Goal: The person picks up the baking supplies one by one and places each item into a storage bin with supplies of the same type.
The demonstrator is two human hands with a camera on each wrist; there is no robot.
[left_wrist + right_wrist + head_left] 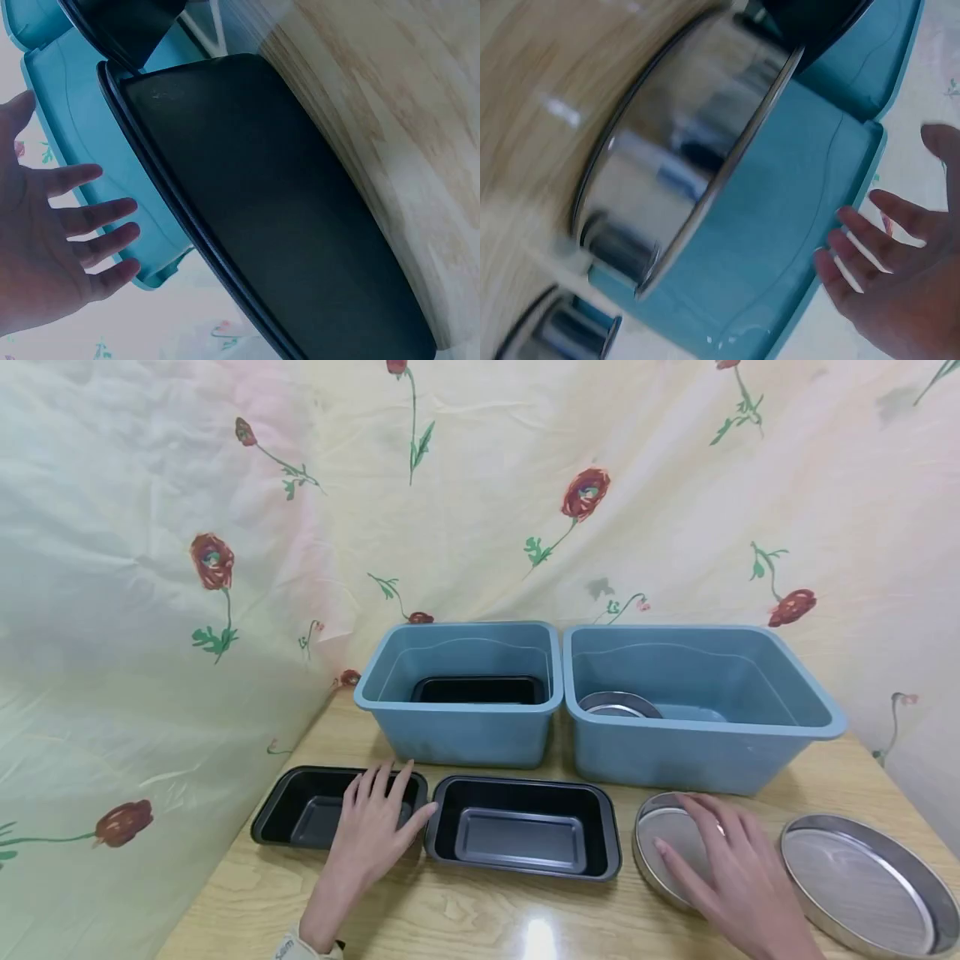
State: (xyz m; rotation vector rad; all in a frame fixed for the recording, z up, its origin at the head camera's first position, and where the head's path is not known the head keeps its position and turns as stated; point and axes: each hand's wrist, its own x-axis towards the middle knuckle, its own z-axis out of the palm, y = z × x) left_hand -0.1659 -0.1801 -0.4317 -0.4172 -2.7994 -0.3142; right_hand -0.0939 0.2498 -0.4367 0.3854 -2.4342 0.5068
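My left hand hovers with spread fingers over the left black loaf pan, covering its right part. In the left wrist view that hand is beside the pan's rim, its palm bare. A second black loaf pan sits just right of the thumb. On the right, my right hand is above the smaller round metal pan, hiding part of it. Its fingers are relaxed and hold nothing in the right wrist view. To the right of this hand lies a larger, shallow round metal pan.
Two blue plastic bins stand side by side behind the pans. The left bin contains a black loaf pan; the right bin contains a round metal pan. Flowered cloth hangs behind the wooden table.
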